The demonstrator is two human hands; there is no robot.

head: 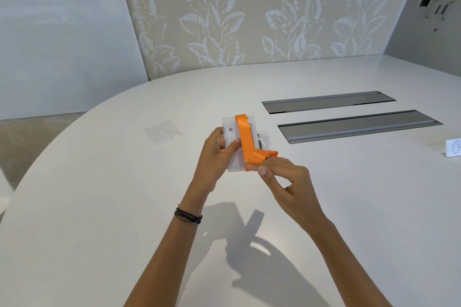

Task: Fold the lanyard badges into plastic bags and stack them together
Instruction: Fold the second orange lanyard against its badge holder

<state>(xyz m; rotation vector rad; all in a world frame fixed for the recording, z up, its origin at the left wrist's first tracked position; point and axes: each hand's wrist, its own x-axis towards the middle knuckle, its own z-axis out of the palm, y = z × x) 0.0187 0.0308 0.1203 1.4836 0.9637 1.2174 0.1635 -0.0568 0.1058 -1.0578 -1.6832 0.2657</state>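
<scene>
Well, head view: badge [233, 143] held above the white table [112, 194], both hands on it.
The left hand [215, 157] grips the white badge by its left edge, thumb across the face; orange lanyard [243, 137] runs down the front and folds at the lower corner, where the right hand [287, 182] pinches it. One clear plastic bag [163, 132] lies flat well to the left.

The person is wearing several thin black cord bracelets [188, 216], looped round the wrist just behind the left grip [215, 157]; both forearms are showing bare.
</scene>
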